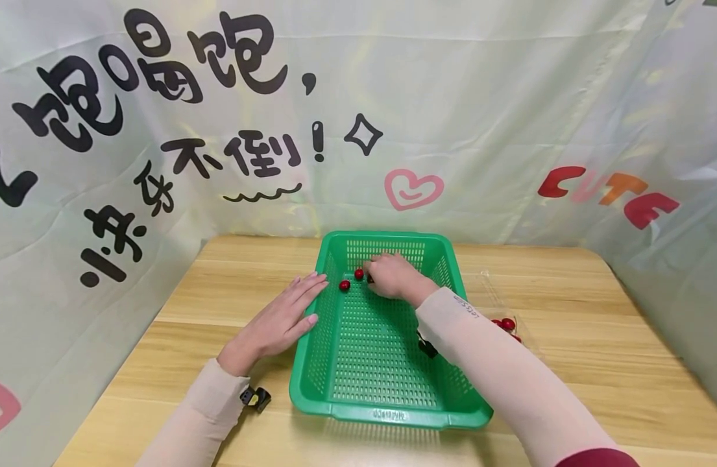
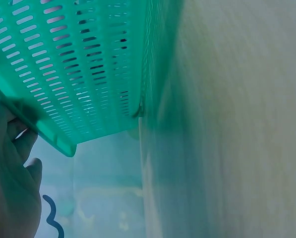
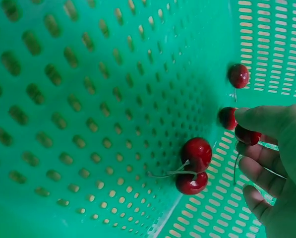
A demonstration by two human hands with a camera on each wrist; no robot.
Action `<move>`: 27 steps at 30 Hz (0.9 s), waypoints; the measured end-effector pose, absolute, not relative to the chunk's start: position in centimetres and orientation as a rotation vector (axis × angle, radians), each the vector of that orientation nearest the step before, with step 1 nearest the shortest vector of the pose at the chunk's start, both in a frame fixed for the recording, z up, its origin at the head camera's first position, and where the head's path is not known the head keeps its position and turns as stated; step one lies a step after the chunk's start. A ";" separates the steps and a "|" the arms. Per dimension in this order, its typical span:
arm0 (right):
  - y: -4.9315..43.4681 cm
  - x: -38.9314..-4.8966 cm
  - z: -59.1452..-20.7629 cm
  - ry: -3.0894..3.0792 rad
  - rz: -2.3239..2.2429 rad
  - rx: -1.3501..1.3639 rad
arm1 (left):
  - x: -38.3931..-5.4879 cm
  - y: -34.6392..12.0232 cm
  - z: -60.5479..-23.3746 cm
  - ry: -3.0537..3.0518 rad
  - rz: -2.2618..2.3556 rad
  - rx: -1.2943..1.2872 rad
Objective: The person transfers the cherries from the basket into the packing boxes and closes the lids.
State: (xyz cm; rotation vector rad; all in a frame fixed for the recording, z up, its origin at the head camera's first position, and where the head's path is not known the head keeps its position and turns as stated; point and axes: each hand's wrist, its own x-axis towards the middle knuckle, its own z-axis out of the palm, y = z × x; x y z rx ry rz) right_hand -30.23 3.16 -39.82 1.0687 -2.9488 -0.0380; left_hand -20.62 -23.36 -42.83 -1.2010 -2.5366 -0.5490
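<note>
A green plastic basket (image 1: 387, 418) with slotted walls stands on the table. My left hand (image 1: 282, 318) rests its extended fingers at the basket's left rim, thumb apart; the left wrist view shows those fingers beside the rim. Inside the basket's far end, my right hand (image 1: 390, 275) pinches a dark red cherry (image 3: 247, 135) between thumb and fingers, its stem hanging down. Another cherry (image 3: 227, 118) sits right by the thumb tip. Farther along lies a single cherry (image 3: 238, 76), and two more with crossing stems, one of them a larger cherry (image 3: 196, 153), lie against the basket floor.
Right of the basket, a clear plastic container (image 1: 524, 334) holds several red cherries (image 1: 508, 323), partly hidden by the right sleeve. The wooden table (image 1: 218, 285) meets a printed white cloth (image 1: 481, 130) at the back and sides.
</note>
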 end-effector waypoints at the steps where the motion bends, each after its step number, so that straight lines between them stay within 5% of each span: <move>1: 3.1 -30.2 -39.8 -2.934 -0.036 1.074 | -20.6 -23.4 -42.8 -2.532 -0.550 -1.202; 27: 4.2 -26.5 -35.5 -2.673 0.074 1.099 | -20.7 -23.4 -42.9 -2.543 -0.550 -1.197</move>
